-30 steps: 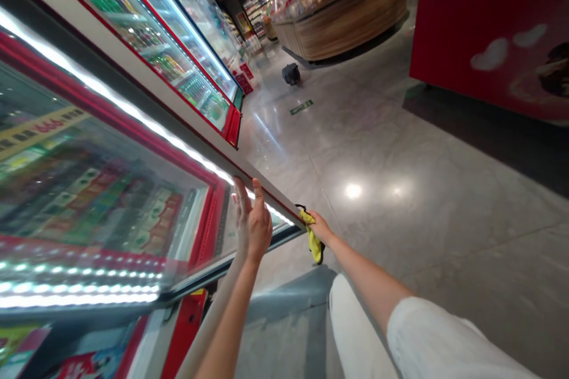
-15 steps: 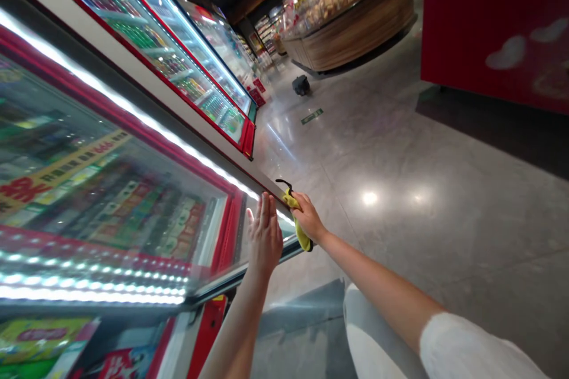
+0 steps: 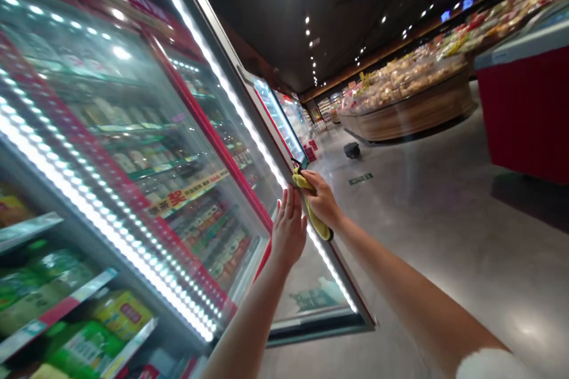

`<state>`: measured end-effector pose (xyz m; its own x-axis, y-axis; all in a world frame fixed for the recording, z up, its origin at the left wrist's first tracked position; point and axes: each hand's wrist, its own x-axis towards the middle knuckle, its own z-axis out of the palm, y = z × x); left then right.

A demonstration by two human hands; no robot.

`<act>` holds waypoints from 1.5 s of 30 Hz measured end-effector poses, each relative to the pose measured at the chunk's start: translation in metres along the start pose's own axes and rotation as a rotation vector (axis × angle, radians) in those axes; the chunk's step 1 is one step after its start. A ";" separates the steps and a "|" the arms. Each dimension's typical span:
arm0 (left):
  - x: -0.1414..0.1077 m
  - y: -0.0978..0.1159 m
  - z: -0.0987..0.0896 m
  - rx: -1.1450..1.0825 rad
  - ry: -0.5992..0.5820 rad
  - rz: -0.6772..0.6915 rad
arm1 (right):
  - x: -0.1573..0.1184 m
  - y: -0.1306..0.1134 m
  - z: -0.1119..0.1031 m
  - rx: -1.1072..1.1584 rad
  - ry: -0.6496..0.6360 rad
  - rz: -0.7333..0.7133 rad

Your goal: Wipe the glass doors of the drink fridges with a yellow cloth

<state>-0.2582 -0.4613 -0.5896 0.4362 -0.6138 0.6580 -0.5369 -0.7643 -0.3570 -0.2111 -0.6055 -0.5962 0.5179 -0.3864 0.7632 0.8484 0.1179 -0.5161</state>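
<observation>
A glass cooler door (image 3: 322, 327) stands swung out in front of me, with a bright light strip along its frame. My right hand (image 3: 323, 198) is closed around a yellow cloth (image 3: 319, 224) with dark edging and presses it to the outer side of the door's frame. A thin black loop sticks up from the cloth's top end. On the inner side, my left hand (image 3: 290, 234) lies with straight fingers against the glass beside the light strip. The two hands face each other across the door's edge.
At lower left, cooler shelves (image 3: 84, 296) hold green and yellow packages. Beyond the door runs a wooden produce stand (image 3: 409, 115). A red-sided case (image 3: 528, 112) is at right. On the grey floor (image 3: 427, 237) lies a dark object (image 3: 352, 150).
My view has tilted up and shows more of the door and ceiling. The door appears swung wider across my view. Both hands keep their places at its edge, the right still gripping the cloth.
</observation>
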 end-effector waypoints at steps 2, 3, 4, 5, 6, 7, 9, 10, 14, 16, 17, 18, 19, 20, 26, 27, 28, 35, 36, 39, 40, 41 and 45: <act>0.012 -0.008 -0.011 -0.018 0.037 -0.006 | 0.022 -0.011 0.008 -0.016 -0.016 -0.055; 0.017 -0.012 -0.015 -0.031 0.052 -0.005 | 0.034 -0.016 0.012 -0.026 -0.024 -0.086; 0.020 -0.015 -0.020 -0.045 0.062 -0.002 | 0.047 -0.021 0.016 -0.038 -0.033 -0.118; 0.023 -0.018 -0.023 -0.056 0.066 0.003 | 0.062 -0.027 0.021 -0.052 -0.042 -0.150; 0.025 -0.020 -0.026 -0.065 0.067 0.007 | 0.078 -0.032 0.027 -0.067 -0.049 -0.182; 0.026 -0.022 -0.028 -0.071 0.064 0.010 | 0.096 -0.039 0.034 -0.082 -0.055 -0.211; 0.026 -0.023 -0.029 -0.081 0.064 -0.002 | 0.134 -0.052 0.050 -0.102 -0.062 -0.255; 0.026 -0.022 -0.028 -0.088 0.070 -0.016 | 0.152 -0.059 0.057 -0.106 -0.063 -0.265; 0.030 -0.015 -0.025 -0.129 0.130 -0.071 | 0.185 -0.074 0.071 -0.091 -0.066 -0.264; 0.031 -0.010 -0.024 -0.143 0.150 -0.084 | 0.168 -0.069 0.064 -0.071 -0.070 -0.264; 0.030 -0.008 -0.023 -0.149 0.149 -0.087 | 0.152 -0.064 0.057 -0.054 -0.074 -0.255; 0.028 -0.006 -0.023 -0.155 0.142 -0.089 | 0.133 -0.056 0.049 -0.034 -0.079 -0.232; 0.025 -0.004 -0.022 -0.162 0.128 -0.089 | 0.111 -0.048 0.040 -0.007 -0.085 -0.190; 0.020 -0.001 -0.021 -0.169 0.110 -0.086 | 0.090 -0.040 0.030 0.024 -0.086 -0.128; -0.020 0.022 -0.011 -0.216 0.000 -0.085 | 0.011 -0.009 -0.016 0.171 -0.191 0.300; -0.026 0.027 -0.009 -0.212 -0.014 -0.100 | 0.007 -0.008 -0.020 0.189 -0.227 0.340; -0.031 0.031 -0.008 -0.207 -0.027 -0.117 | 0.006 -0.008 -0.023 0.206 -0.258 0.368; -0.049 0.060 -0.032 -0.217 -0.013 -0.195 | 0.001 -0.036 -0.025 0.290 -0.316 0.472; -0.053 0.064 -0.039 -0.219 -0.006 -0.208 | -0.002 -0.044 -0.024 0.301 -0.306 0.492; -0.069 0.078 -0.066 -0.223 0.016 -0.233 | -0.014 -0.073 -0.022 0.317 -0.305 0.534; -0.075 0.084 -0.075 -0.225 0.034 -0.243 | -0.019 -0.084 -0.021 0.320 -0.313 0.541; -0.083 0.090 -0.085 -0.228 0.058 -0.257 | -0.025 -0.095 -0.020 0.324 -0.326 0.546; -0.117 0.116 -0.126 -0.227 0.166 -0.355 | -0.055 -0.135 -0.007 0.361 -0.389 0.564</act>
<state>-0.4626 -0.4531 -0.6241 0.5103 -0.2673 0.8174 -0.5275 -0.8480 0.0520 -0.3549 -0.6065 -0.5713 0.8270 0.1623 0.5384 0.3930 0.5180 -0.7598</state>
